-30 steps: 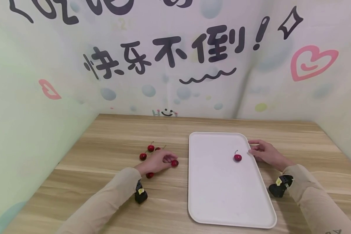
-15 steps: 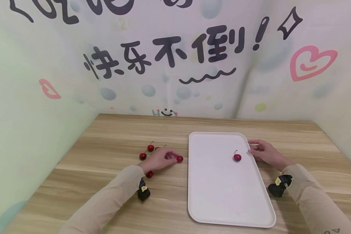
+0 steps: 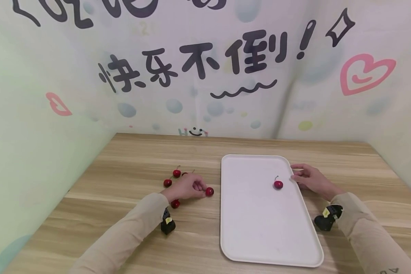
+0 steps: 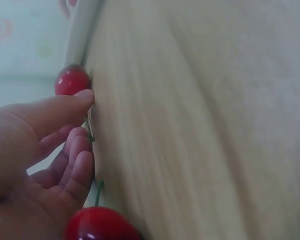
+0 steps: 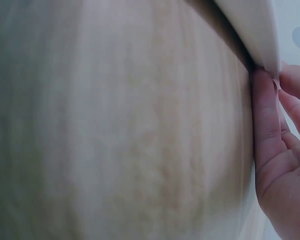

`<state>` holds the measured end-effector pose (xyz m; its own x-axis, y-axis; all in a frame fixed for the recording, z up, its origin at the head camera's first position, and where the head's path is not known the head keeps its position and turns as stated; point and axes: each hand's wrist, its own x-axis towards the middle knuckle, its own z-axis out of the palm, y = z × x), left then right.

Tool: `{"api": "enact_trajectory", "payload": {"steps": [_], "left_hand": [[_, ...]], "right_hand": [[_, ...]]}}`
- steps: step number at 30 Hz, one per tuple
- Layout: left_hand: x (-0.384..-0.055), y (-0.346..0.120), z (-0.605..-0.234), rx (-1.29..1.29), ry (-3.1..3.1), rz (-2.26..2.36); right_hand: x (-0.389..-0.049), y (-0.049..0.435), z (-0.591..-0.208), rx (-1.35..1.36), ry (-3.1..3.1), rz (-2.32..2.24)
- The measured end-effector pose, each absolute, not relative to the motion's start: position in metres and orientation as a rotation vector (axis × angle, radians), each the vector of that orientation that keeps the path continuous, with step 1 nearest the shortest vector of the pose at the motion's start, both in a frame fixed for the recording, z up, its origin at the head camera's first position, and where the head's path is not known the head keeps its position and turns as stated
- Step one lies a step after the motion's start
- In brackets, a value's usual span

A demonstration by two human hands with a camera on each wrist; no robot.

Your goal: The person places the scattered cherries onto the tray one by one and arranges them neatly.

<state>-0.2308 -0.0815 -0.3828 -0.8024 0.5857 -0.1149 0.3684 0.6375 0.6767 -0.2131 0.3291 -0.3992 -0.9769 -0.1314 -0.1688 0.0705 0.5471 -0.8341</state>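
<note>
A dark red cherry with a stem is on the table just left of the tray. Right beside it is my left hand, with the thumb reaching to the fruit and the other fingers loosely bent. In the left wrist view the green stem shows in the gap between thumb and fingers. My right hand touches the right edge of the white tray, fingertips and thumb against the rim. Another cherry with its stem up sits on the tray.
Several more cherries are around my left hand: one at the back, one at the left, one near the wrist. The wooden table meets a printed backdrop behind.
My left hand and the cherry at its fingertips shifted right toward the tray. Then the cherry came slightly back toward me as the fingers drew away from it. The right hand and tray stayed put.
</note>
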Motion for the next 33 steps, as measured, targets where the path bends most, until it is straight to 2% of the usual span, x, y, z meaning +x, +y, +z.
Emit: {"api": "enact_trajectory", "payload": {"steps": [14, 24, 33], "left_hand": [[-0.2324, -0.0810, -0.3855, 0.768, 2.593, 0.929], [-0.2319, -0.0831, -0.3816, 0.624, 2.553, 1.159], [-0.2308, -0.0806, -0.3800, 0.649, 2.536, 1.233]], "right_hand": [[-0.2126, 0.3287, -0.3984, -0.052, 2.580, -1.380], [-0.2132, 0.3311, -0.4003, -0.052, 2.582, -1.376], [-0.2132, 0.3301, -0.4009, -0.049, 2.586, -1.380]]}}
